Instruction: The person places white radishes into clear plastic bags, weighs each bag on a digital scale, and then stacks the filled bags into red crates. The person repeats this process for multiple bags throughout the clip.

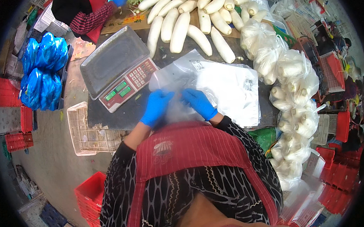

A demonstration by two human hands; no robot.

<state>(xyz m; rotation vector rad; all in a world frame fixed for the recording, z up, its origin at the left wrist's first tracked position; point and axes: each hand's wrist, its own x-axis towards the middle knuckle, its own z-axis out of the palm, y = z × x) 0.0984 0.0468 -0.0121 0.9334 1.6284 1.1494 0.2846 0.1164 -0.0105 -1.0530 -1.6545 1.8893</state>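
Note:
Both hands wear blue gloves. My left hand pinches the edge of a clear plastic bag in front of the red striped apron. Opposite it, my right hand grips the same thin bag, its fingers curled. Under and beyond the hands lies a stack of flat white plastic bags on the dark table. A digital scale with an empty metal pan and lit green displays stands to the left of the bags. Past the stack, several white daikon radishes are piled on the table.
Bagged daikon radishes line the right side. Blue bags stand at the left. A pale plastic crate and stacked red crates are on the floor. Two co-workers' gloved hands show beyond the table, near a checked sleeve.

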